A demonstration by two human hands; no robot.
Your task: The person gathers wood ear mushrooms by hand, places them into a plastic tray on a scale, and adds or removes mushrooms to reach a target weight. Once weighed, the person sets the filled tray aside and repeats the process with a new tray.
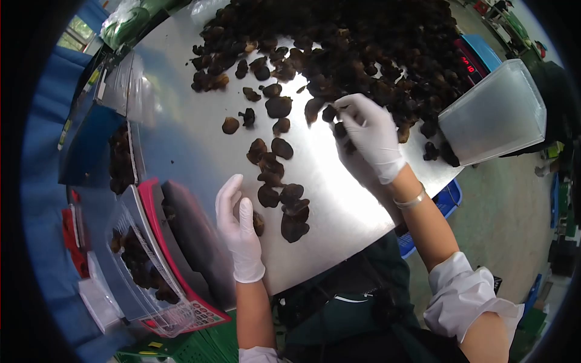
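Note:
Dark brown pieces that look like dried mushrooms (278, 107) lie scattered over a shiny metal table (357, 199). My right hand (369, 130), in a white glove, has its fingers closed at the near edge of the big heap (339, 48). A small dark mushroom (330, 113) shows at those fingertips. My left hand (239, 227), gloved too, rests low on the left with thumb and fingers apart. Its palm faces a mushroom (258, 224) partly hidden behind the thumb. Just right of it, several mushrooms (295, 212) lie in a loose row.
A translucent plastic container (496, 115) stands tilted at the right edge, near a scale with a red display (467, 65). On the left is a pink-edged scale (175, 242) with a clear tray (142, 266) holding mushrooms. A blue basket (448, 196) sits below the table edge.

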